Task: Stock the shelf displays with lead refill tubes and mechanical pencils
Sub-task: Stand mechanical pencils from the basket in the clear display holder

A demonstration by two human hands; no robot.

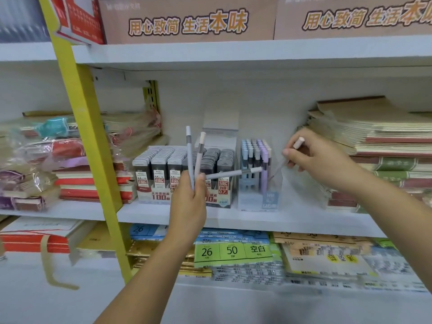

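Pencils (254, 157) stand in clear display (259, 202); left hand (188, 202) grips three, right hand (320, 160) pinches one.

lead refill tubes (177, 160): dark grey, upright in packed rows in white box (161, 195) on shelf | mechanical pencils (256, 155): blue and lilac, upright in clear display (271, 197) just beside | three pencils (189, 155): fanned in your left grip (189, 202) | pink-capped pencil (298, 143): tilted in your right grip (320, 160), tip down

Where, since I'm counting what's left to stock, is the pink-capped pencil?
In the head view, the right hand pinches the pink-capped pencil right of centre, between the clear pencil display and the notebook stack.
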